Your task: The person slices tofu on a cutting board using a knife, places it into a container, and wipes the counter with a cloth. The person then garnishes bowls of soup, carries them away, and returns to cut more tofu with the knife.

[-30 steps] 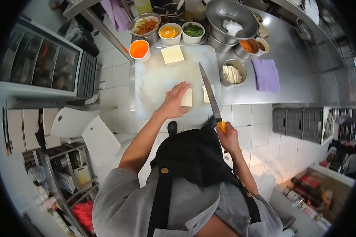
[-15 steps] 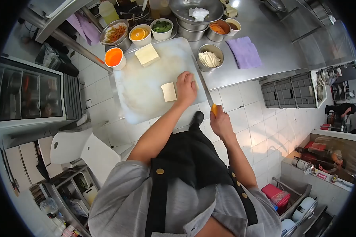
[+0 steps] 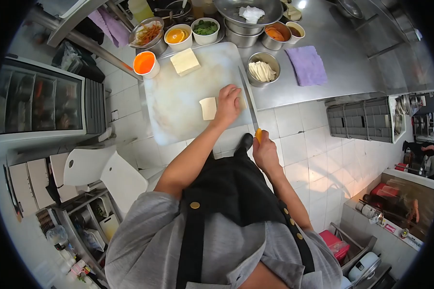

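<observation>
In my right hand (image 3: pixel 265 151), fingers wrapped around the yellow handle, is a long knife (image 3: pixel 249 98). Its blade points away from me along the right edge of the white cutting board (image 3: pixel 171 108). My left hand (image 3: pixel 228 107) rests on the board with bent fingers against a pale, tofu-like piece (image 3: pixel 242 100), mostly hidden by the hand. Left of that hand a pale rectangular slab (image 3: pixel 208 109) lies flat, close to it. A larger cream-coloured block (image 3: pixel 185 61) sits near the board's far edge.
Behind the board stand tubs with orange liquid (image 3: pixel 145 64), orange slices (image 3: pixel 177 36) and green leaves (image 3: pixel 205 29). To the right are a metal pot of white slices (image 3: pixel 263 70) and a purple cloth (image 3: pixel 307 65). A white chair (image 3: pixel 123 180) stands at left.
The whole view has shifted slightly. My left hand's fingers have moved a little, and more of the pale piece shows to their right. The knife stays close to the board's right edge.
</observation>
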The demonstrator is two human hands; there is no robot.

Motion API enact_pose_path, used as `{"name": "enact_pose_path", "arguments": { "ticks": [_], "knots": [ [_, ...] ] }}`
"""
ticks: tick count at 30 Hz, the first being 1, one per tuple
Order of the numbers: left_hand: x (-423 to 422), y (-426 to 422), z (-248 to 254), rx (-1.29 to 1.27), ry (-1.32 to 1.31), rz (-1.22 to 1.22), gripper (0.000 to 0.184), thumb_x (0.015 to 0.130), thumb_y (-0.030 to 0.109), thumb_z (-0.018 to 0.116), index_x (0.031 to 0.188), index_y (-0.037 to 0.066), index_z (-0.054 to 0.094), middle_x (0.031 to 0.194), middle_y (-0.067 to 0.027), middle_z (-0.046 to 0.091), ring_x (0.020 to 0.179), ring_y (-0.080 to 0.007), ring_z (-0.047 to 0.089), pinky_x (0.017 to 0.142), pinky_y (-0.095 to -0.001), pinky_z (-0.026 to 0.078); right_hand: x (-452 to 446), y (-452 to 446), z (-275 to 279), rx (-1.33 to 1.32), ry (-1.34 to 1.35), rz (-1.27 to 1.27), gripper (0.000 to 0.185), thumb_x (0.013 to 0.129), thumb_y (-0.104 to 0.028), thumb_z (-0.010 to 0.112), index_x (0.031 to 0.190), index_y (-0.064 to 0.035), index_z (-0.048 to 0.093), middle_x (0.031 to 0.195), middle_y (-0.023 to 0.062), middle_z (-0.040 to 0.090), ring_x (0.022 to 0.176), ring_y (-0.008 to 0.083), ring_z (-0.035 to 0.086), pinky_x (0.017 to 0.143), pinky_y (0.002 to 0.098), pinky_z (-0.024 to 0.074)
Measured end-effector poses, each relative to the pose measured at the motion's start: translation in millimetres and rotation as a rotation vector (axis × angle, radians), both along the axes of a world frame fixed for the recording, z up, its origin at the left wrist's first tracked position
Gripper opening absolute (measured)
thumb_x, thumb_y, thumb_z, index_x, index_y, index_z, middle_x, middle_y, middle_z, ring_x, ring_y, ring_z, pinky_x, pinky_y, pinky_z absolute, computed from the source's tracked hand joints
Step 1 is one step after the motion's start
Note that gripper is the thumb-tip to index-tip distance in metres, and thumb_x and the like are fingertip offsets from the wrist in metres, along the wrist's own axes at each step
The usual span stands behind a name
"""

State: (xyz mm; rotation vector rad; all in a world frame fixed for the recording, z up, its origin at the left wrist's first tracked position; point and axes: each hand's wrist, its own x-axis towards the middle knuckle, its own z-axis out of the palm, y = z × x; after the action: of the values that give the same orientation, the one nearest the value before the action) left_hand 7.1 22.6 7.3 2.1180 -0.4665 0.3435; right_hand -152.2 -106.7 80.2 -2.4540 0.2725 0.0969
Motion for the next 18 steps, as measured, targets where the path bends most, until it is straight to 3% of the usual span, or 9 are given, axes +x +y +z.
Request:
{"name": "enact_pose_path", "arguments": {
  "ticks": [3,6,8,9,11,18],
  "knots": [
    [-10,35,28,-0.139,0.119,-0.041,0.036,0.074,-0.006,0.062,0.109,0.003,0.065,0.123,-0.0142,0.056,0.12,-0.0373,0.049,0.101,-0.0446,0.042,0,4,17,0.052,0.042,0.009,0.028,0.092,-0.013,0.055,0.109,0.0056,0.043,0.077,0.0322,0.062,0.072,0.0514,0.061,0.066,0.0572,0.0506],
    [-26,99,32,-0.066,0.143,0.01,0.047,0.073,-0.006,0.063,0.119,0.004,0.06,0.128,-0.0156,0.053,0.125,-0.0384,0.046,0.106,-0.0444,0.039,0,15,24,0.136,0.088,0.025,0.026,0.092,-0.014,0.056,0.107,0.0047,0.045,0.077,0.0327,0.062,0.074,0.0514,0.061,0.068,0.0574,0.05],
    [-36,128,24,0.166,0.192,-0.017,0.061,0.072,-0.003,0.068,0.131,0.005,0.052,0.135,-0.0159,0.047,0.13,-0.0374,0.04,0.106,-0.0444,0.038,1,23,15,0.12,0.034,0.088,0.028,0.094,-0.016,0.056,0.112,0.0029,0.047,0.074,0.0308,0.063,0.071,0.0515,0.061,0.063,0.0576,0.0481],
    [-39,131,32,0.165,0.191,-0.016,0.061,0.072,-0.003,0.068,0.131,0.005,0.052,0.135,-0.0159,0.047,0.13,-0.0374,0.04,0.106,-0.0444,0.038,2,26,16,0.119,0.032,0.089,0.028,0.094,-0.016,0.056,0.112,0.0029,0.047,0.074,0.0308,0.063,0.071,0.0515,0.061,0.063,0.0576,0.0481],
    [-44,139,46,0.414,0.298,-0.013,0.07,0.071,0.0,0.073,0.136,0.005,0.047,0.14,-0.0156,0.042,0.134,-0.036,0.036,0.106,-0.0435,0.036,0,36,17,0.091,0.02,0.076,0.029,0.093,-0.016,0.057,0.114,0.0024,0.047,0.075,0.0311,0.063,0.072,0.052,0.061,0.064,0.0569,0.049],
    [-8,150,13,0.368,0.376,-0.08,0.076,0.071,0.006,0.078,0.139,0.006,0.045,0.143,-0.0132,0.037,0.131,-0.0338,0.035,0.102,-0.0486,0.036,-21,56,7,0.064,0.014,-0.003,0.029,0.091,-0.014,0.059,0.114,0.0024,0.049,0.077,0.0308,0.063,0.074,0.0514,0.062,0.064,0.0554,0.0501]
  ]
}}
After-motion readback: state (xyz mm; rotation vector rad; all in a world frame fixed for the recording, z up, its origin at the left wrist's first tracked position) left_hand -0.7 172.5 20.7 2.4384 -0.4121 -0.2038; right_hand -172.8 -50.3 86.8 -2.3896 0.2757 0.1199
